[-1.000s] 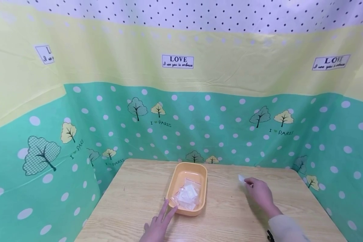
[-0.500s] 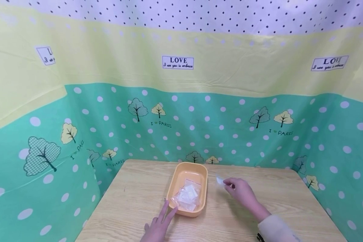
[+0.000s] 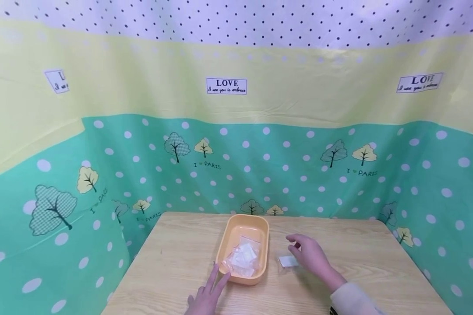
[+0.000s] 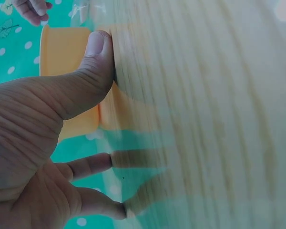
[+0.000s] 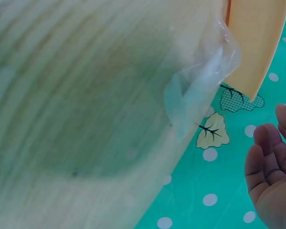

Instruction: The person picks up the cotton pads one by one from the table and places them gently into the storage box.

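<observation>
An orange plastic tray [image 3: 248,224] on the table holds several small clear zip bags [image 3: 244,259] with white contents. To its right, one more clear bag [image 3: 287,261] with a white piece inside lies on the wood; it shows crinkled in the right wrist view [image 5: 207,71]. My right hand [image 3: 312,259] hovers just beside and above that loose bag, fingers loosely bent with nothing in them. At the tray's near left corner is my left hand [image 3: 205,298], its fingers spread and fingertips at the rim. Its thumb [image 4: 93,62] overlaps the tray wall in the left wrist view.
The light wooden table [image 3: 181,253] carries the tray near its middle. A green, yellow and white patterned curtain [image 3: 205,183] encloses the back and both sides. A dark band [image 3: 333,310] shows by the right sleeve [image 3: 352,299].
My right hand has moved left towards the tray and let go of the bag it pinched, which now lies on the table. The left hand has stayed at the tray's corner.
</observation>
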Tool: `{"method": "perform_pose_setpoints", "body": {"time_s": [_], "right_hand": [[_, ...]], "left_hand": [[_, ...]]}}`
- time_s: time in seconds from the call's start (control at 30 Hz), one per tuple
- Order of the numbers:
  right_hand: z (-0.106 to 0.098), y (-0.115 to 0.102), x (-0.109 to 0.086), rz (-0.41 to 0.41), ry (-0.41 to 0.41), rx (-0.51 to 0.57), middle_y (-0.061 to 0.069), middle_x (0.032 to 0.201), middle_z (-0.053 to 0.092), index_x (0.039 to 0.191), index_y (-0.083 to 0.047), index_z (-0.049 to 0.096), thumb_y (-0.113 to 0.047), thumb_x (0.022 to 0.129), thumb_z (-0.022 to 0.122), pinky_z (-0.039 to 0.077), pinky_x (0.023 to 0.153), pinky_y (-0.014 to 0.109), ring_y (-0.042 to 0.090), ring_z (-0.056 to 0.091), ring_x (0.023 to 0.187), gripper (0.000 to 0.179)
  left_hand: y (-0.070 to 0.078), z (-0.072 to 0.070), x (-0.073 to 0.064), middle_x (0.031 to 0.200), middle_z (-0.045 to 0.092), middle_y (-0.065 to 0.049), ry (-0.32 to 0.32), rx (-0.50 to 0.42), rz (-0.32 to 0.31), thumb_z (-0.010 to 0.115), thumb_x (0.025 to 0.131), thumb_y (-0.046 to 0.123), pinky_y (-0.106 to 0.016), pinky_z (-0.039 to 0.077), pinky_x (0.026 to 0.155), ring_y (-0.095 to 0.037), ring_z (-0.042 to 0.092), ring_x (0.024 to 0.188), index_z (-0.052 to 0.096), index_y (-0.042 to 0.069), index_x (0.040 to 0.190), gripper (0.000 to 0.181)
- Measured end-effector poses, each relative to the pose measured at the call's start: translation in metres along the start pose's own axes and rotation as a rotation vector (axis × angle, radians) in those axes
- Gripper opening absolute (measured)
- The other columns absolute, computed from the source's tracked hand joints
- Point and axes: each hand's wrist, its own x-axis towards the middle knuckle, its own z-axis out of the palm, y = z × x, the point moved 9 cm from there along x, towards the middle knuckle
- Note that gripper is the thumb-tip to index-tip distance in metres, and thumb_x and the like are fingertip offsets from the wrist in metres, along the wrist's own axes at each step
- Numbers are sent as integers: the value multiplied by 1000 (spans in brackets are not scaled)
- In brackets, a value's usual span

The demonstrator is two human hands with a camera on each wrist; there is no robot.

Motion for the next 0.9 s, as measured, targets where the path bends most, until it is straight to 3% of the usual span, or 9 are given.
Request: {"method": "perform_pose_setpoints", "body": {"time_s": [0.17, 0.3, 0.43, 0.6, 0.8, 0.9], "right_hand": [[-4, 12, -7, 14, 23, 15, 1, 115, 73, 119, -16, 70, -19, 89, 73, 57, 79, 31, 8, 65, 90, 30], [-7, 27, -12, 50, 17, 3, 2, 116, 73, 120, -16, 70, -19, 90, 72, 58, 81, 35, 10, 65, 92, 30], [-14, 39, -18, 60, 32, 0, 2, 113, 74, 118, -14, 71, -19, 89, 72, 57, 77, 30, 10, 65, 89, 30], [-20, 50, -27, 57, 39, -9, 2, 106, 75, 116, -12, 71, -17, 88, 74, 54, 70, 22, 9, 64, 85, 29], [0, 52, -32, 82, -82, -46, 0, 110, 74, 117, -16, 71, -20, 84, 77, 58, 78, 34, 13, 66, 91, 34], [19, 43, -32, 15, -163, -101, 2, 118, 72, 117, -17, 71, -24, 81, 80, 57, 90, 43, 21, 68, 102, 38]], "left_hand": [[1, -1, 2, 168, 2, -9, 3, -19, -3, 65, 56, 86, -91, 30, 72, -51, 56, 113, 19, 36, 157, 122], [1, -2, 2, 168, 2, -10, 12, -13, 13, 64, 56, 87, -91, 31, 69, -45, 58, 109, 18, 35, 158, 123], [2, -2, 3, 168, 2, -10, 2, -10, 15, 64, 58, 87, -91, 31, 67, -38, 58, 107, 17, 35, 158, 122], [2, 1, 5, 168, -1, -9, -25, -11, 0, 62, 58, 88, -91, 31, 68, -38, 58, 109, 14, 37, 158, 122], [1, 1, 5, 168, -1, -9, -22, -9, 0, 65, 58, 84, -91, 30, 69, -44, 58, 110, 15, 38, 158, 120], [1, 2, 5, 168, -1, -10, -21, -8, -1, 66, 60, 82, -91, 31, 69, -43, 58, 109, 15, 38, 158, 118]]}}
